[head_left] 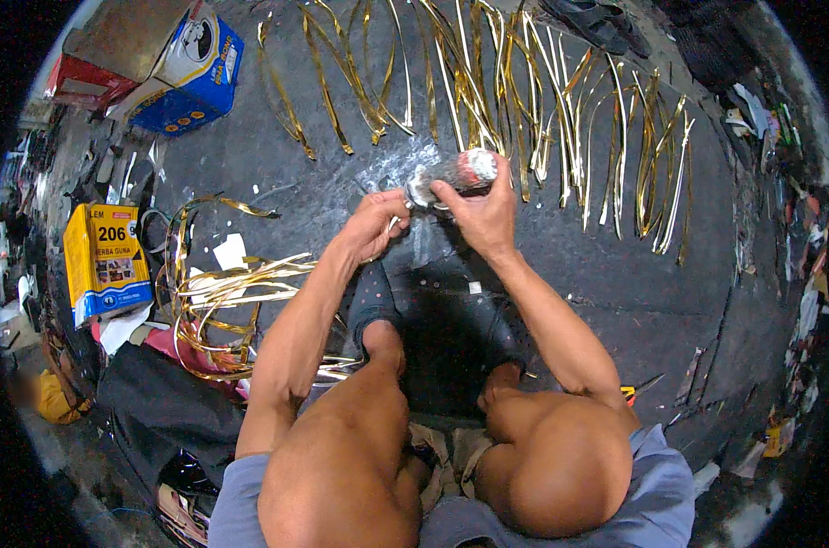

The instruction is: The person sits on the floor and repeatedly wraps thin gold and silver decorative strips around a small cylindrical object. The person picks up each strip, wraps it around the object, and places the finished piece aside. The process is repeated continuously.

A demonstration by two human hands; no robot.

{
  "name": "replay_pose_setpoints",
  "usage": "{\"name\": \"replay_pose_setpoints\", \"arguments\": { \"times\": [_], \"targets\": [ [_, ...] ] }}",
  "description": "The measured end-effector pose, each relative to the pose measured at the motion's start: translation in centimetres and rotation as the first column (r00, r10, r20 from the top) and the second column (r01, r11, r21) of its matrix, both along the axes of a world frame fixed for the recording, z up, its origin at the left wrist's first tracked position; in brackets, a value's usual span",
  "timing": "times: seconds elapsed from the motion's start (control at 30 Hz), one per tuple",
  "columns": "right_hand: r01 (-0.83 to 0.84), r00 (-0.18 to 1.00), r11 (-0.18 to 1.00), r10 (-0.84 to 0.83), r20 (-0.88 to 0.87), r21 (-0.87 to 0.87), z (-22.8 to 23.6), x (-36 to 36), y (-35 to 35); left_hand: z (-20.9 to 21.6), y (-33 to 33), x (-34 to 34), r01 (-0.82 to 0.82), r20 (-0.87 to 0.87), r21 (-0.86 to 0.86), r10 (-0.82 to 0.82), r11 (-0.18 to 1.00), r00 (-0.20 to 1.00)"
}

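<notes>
Between the hands (376, 228) (484, 217), smeared cylinder (456, 171), right-held

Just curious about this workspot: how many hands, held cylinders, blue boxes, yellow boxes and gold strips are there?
Hands, left hand and right hand: 2
Held red-and-white cylinder: 1
Blue box: 1
Yellow box: 1
Total: 5
Gold strips overlap too much to count; left out.
</notes>
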State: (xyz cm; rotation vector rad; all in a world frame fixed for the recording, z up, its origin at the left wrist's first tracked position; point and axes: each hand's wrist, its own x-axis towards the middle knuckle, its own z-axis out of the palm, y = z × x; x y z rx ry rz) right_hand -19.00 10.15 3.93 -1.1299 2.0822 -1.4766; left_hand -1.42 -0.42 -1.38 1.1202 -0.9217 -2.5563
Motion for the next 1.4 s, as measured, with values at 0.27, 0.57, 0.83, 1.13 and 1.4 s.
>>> {"name": "replay_pose_setpoints", "arguments": {
  "times": [0.27,0.57,0.83,1.13,1.4],
  "targets": [
    [0.225,0.974,0.964,-0.218,-0.06,0.141,-1.0,-4.6,1.8,1.5,0.1,0.6,0.185,0.171,-0.155,-0.158,0.97,0.972],
    [-0.1,0.986,0.978,0.122,-0.113,0.18,-1.3,-1.7,0.5,-2.9,-2.5,-2.7,0.426,0.508,-0.628,-0.072,0.651,0.858],
    [-0.194,0.891,0.967,0.245,-0.383,0.168,-2.8,-1.1,1.7,0.9,1.0,-3.6,0.141,0.139,-0.954,-0.023,0.263,0.99],
    [-0.024,0.986,0.944,-0.031,0.162,0.328,-11.3,-5.0,0.3,0.9,1.7,-5.1,0.158,0.153,-0.965,-0.042,0.208,0.987],
    [-0.015,0.798,1.0,0.005,0.602,0.011,-9.1,-5.0,-0.2,0.7,1.4,-5.0,0.16,0.175,-0.942,0.022,0.296,0.984]
  ]
}}
